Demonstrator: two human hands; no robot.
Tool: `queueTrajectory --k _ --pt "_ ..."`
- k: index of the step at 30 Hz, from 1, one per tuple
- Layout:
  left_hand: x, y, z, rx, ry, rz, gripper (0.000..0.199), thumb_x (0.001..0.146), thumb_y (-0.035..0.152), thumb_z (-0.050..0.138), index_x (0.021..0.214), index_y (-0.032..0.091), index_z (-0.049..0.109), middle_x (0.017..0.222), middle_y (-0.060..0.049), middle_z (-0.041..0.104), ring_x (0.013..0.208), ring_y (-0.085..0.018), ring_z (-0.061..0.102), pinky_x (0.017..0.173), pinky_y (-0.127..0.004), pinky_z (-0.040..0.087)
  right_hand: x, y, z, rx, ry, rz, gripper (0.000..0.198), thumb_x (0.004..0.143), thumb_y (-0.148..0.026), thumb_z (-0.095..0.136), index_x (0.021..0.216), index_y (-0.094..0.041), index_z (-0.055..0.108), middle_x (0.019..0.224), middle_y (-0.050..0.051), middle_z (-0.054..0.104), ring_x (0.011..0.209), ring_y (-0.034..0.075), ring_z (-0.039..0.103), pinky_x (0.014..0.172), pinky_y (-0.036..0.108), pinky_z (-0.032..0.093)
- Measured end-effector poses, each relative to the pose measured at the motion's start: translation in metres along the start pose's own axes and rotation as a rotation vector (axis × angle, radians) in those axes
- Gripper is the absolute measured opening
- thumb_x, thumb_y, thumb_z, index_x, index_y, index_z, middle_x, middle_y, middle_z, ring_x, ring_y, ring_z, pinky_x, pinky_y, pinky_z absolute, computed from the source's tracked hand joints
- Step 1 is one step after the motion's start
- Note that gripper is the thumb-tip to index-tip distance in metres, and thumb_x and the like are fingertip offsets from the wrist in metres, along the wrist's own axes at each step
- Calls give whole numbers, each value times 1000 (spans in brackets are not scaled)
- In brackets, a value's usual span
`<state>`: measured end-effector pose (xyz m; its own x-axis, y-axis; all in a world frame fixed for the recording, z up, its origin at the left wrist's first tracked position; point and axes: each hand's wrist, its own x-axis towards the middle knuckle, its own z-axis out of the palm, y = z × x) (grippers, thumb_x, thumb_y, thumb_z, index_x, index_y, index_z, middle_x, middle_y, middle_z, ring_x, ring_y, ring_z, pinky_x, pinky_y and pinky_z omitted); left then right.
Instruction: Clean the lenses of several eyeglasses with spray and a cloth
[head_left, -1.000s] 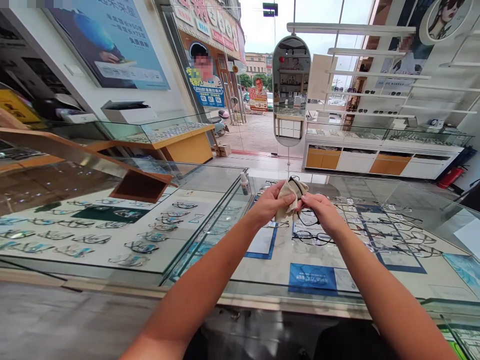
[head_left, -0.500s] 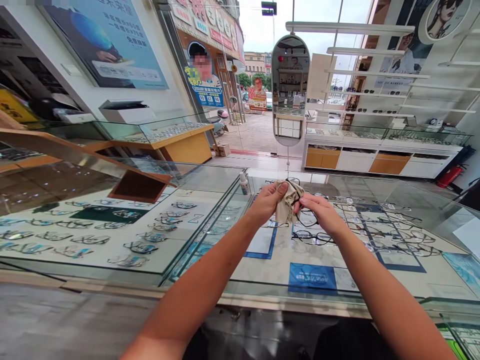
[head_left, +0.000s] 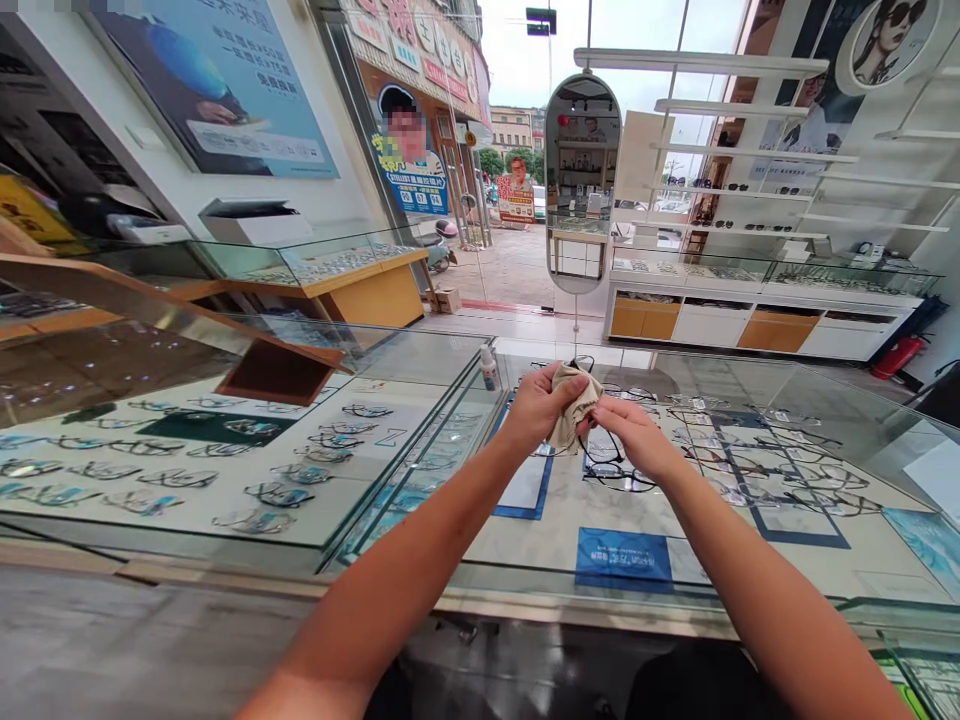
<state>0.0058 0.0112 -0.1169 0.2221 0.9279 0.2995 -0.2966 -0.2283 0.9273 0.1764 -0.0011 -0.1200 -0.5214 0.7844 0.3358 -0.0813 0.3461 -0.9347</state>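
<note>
Above the glass counter, my left hand (head_left: 541, 402) pinches a beige cleaning cloth (head_left: 570, 408) folded over a pair of dark-framed eyeglasses (head_left: 582, 362). Part of the frame sticks out above the cloth, while the lenses are mostly covered. My right hand (head_left: 628, 430) is closed on the same eyeglasses from the right, its fingertips against the cloth's edge. Just left of the hands, a small white spray bottle (head_left: 489, 368) stands upright on the counter. Below them, another black-framed pair (head_left: 621, 478) lies in the display.
The glass display counter (head_left: 525, 578) spans the front, with rows of eyeglasses (head_left: 795, 460) under its top. A blue card (head_left: 622, 558) lies near its front edge. To the left is a wooden-framed mirror (head_left: 285, 372); an oval mirror (head_left: 583, 180) stands beyond the counter.
The cloth has shifted and is wrapped differently over the eyeglasses; my left thumb has moved lower across it. The eyeglasses have turned slightly, and both hands stay in about the same place.
</note>
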Motion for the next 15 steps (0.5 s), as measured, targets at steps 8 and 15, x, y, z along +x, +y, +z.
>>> queueTrajectory --k 8,15 --pt "10 -3 -11 -103 -139 -108 61 66 67 93 84 14 66 64 0 67 54 -12 61 53 -24 52 -1 -11 -14 -9 64 17 44 91 -60 65 72 -21 73 81 4 65 85 21 56 93 37 44" --pt "5 -3 -3 -74 -105 -43 56 64 53 98 88 17 65 62 2 66 46 -11 57 46 -23 47 1 3 -7 -11 52 36 52 88 -71 65 77 -21 74 86 4 69 88 22 58 93 38 46"
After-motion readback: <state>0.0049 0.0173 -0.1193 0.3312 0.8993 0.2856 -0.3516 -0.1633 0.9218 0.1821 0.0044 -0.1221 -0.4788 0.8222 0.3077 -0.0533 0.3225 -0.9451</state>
